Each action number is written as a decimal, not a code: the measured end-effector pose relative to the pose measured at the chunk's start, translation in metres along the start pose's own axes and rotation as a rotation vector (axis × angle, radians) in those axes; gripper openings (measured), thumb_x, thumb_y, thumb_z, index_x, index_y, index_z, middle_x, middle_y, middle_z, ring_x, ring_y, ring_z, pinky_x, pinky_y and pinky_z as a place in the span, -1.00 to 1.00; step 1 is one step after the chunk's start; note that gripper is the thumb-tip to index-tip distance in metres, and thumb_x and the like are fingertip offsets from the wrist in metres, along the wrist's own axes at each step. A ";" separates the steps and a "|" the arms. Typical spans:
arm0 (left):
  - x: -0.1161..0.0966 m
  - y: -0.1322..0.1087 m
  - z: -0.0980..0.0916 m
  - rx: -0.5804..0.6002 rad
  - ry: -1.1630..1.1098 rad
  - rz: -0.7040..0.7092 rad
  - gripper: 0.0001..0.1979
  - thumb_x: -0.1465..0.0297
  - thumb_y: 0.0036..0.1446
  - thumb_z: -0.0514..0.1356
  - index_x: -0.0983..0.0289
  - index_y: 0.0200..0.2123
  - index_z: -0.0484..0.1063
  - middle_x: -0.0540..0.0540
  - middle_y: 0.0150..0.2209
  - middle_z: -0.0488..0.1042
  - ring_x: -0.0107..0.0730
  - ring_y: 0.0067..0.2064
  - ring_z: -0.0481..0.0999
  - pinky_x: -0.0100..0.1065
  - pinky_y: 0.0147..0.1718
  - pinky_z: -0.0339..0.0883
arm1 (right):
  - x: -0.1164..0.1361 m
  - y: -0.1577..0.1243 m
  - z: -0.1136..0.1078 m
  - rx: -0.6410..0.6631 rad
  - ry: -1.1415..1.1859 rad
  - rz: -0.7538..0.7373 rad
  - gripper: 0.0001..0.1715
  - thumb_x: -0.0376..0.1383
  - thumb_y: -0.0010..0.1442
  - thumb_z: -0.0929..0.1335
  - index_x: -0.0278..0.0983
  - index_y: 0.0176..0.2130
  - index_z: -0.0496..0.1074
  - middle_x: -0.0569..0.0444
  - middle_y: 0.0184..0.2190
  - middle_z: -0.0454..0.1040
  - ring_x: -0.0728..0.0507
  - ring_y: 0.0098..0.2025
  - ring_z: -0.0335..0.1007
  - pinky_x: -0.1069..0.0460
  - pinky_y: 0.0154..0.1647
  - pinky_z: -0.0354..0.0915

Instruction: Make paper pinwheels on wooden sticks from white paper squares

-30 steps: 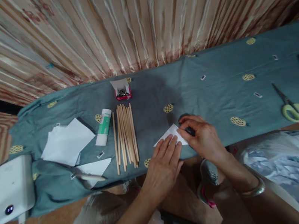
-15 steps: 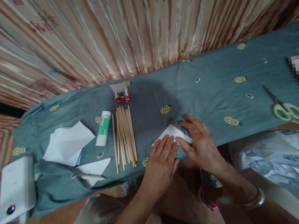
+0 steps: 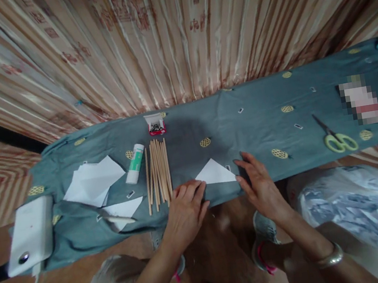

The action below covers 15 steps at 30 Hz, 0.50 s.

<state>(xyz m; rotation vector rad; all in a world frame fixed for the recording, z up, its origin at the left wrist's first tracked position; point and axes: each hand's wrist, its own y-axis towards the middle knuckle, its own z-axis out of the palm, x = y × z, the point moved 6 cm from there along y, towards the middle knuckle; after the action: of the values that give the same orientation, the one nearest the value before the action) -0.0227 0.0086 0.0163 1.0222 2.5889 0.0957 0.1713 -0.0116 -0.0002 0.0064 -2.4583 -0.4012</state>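
A white paper triangle (image 3: 215,173) lies on the cloth in front of me, its peak pointing away and its long edge towards me. My left hand (image 3: 187,208) rests at its left corner, fingertips touching the paper and the thumb apart from them. At the right corner, the thumb of my right hand (image 3: 261,187) touches the tip, while its other fingers are spread over the cloth beside it. Neither hand is closed round the paper. Left of my left hand lie several thin wooden sticks (image 3: 157,170), with a green and white glue stick (image 3: 135,163) beyond them.
A red box of small metal pieces (image 3: 156,126) stands open behind the sticks. White papers (image 3: 91,181), a pale pen-like tool (image 3: 118,217) and a white device with a cable (image 3: 30,236) are at the left. Green-handled scissors (image 3: 339,141) lie right. A full plastic bag (image 3: 361,210) stands below.
Both hands have moved apart, from on top of the paper to its two side corners, so the triangle now shows almost whole. My view has shifted slightly to the right.
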 end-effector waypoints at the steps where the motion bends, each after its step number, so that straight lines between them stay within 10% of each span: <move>1: 0.000 -0.001 -0.001 0.000 0.011 -0.007 -0.60 0.40 0.21 0.14 0.32 0.11 0.27 0.23 0.01 0.42 -0.11 0.05 0.38 -0.07 -0.03 0.29 | 0.000 0.000 0.000 -0.007 0.005 -0.001 -0.54 -0.20 0.31 0.18 -0.27 0.15 0.24 -0.23 0.26 0.13 -0.30 0.32 0.02 -0.32 0.25 0.10; 15: -0.004 0.003 -0.009 -0.010 0.062 -0.020 -0.67 0.42 0.17 0.18 0.32 0.02 0.35 0.19 -0.09 0.48 -0.14 -0.07 0.44 -0.08 -0.08 0.26 | 0.002 0.022 -0.006 -0.021 0.100 0.025 -0.68 -0.19 0.26 0.24 -0.24 -0.07 0.44 -0.18 0.13 0.36 -0.28 0.21 0.24 -0.30 0.18 0.18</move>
<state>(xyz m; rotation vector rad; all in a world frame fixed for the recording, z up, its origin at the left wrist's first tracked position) -0.0214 0.0092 0.0268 1.0047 2.6510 0.1366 0.1754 0.0080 0.0117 -0.0127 -2.3532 -0.4059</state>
